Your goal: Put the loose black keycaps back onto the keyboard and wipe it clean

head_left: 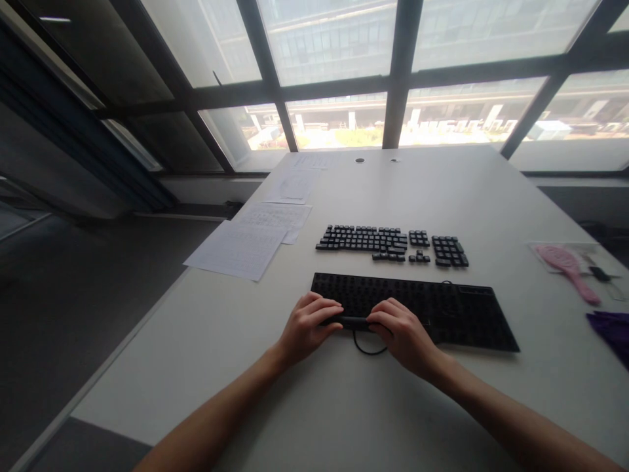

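A: Head view. Where are the hands?
B: Near edge of the black keyboard base (462, 318), which lies on the worktop (196, 347) in front of the person. Left hand (309, 324) at its left end, right hand (400, 331) around mid-length.
A: Gripping?
B: Yes, both. Left pinches a dark strip (354, 322) between fingers and thumb; right curls its fingers over the same strip, thumb mostly hidden. Can't tell if the strip is separate or the base's own front edge.
A: Orientation?
B: Base's long axis runs left-right, right end slanting slightly toward the person. Bulk lies just beyond the hands and out to the right. Strip bridges the gap between hands, roughly along that axis.
A: Nearer hand?
B: Left for the left end, right for the middle and the unheld right end.
A: Around it?
B: Cable loop (369, 353) on the near side. Keycaps (363, 238) in rows just beyond the base, touching neither hand.
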`<state>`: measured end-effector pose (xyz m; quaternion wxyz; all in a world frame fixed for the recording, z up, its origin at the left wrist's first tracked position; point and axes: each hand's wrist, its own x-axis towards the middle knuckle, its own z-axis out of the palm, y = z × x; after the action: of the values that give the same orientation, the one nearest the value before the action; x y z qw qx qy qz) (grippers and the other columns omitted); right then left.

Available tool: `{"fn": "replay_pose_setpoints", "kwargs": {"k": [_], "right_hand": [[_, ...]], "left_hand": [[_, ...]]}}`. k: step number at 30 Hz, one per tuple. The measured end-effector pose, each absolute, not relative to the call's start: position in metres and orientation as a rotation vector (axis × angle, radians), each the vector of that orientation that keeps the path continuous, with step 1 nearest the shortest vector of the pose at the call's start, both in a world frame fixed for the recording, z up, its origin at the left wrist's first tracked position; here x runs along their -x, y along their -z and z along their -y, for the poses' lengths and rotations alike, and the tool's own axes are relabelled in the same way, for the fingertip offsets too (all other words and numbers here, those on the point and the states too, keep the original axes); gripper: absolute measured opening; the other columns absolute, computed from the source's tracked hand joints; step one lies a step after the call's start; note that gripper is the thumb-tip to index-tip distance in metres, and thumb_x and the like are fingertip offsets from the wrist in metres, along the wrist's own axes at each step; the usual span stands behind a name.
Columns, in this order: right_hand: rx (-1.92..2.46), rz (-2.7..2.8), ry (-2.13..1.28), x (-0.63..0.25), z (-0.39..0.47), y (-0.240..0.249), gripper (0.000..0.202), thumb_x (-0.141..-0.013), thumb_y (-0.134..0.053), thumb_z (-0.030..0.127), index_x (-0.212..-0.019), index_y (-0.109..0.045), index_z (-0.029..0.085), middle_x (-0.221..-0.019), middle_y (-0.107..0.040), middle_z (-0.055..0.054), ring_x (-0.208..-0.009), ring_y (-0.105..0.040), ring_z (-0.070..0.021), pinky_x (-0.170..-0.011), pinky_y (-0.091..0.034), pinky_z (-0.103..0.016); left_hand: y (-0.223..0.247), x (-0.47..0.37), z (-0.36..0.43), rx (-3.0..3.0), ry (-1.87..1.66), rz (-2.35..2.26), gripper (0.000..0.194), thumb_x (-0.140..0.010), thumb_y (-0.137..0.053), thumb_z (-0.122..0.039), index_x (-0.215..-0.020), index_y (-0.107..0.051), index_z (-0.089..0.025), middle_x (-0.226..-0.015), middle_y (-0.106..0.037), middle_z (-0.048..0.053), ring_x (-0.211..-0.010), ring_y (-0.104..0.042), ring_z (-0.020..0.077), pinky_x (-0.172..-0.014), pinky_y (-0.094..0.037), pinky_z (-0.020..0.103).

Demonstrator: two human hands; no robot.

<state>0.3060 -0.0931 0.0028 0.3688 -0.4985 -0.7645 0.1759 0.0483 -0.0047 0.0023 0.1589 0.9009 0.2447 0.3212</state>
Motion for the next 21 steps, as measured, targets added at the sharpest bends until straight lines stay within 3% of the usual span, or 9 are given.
{"fn": "replay_pose_setpoints", "kwargs": {"k": [4, 21], "right_hand": [[1.289, 2.025, -0.37, -0.3038, 0.0939, -0.0022, 0.019, -0.099, -0.055, 0.014, -0.096, -0.072, 0.022, -0.093, -0.069, -0.008, -0.089, -0.06, -0.0224, -0.079, -0.052, -0.037], [1.291, 1.972, -0.413, -0.3041, 0.0933, 0.0033, 0.013, -0.097, -0.06, 0.014, -0.096, -0.07, 0.022, -0.094, -0.068, -0.007, -0.09, -0.059, -0.0223, -0.08, -0.052, -0.036]], "left_hand": [[0.0022, -0.0505, 0.0034, -2.576, -0.918, -0.661, 0.016, -0.093, -0.071, -0.033, -0.106, -0.076, -0.024, -0.099, -0.078, 0.006, -0.087, -0.062, 0.0208, -0.082, -0.054, 0.038], [0.006, -0.0524, 0.0009, -2.46, -0.966, -0.659, 0.009, -0.09, -0.075, -0.026, -0.098, -0.077, -0.025, -0.096, -0.079, 0.006, -0.086, -0.061, 0.0205, -0.08, -0.054, 0.038]]}}
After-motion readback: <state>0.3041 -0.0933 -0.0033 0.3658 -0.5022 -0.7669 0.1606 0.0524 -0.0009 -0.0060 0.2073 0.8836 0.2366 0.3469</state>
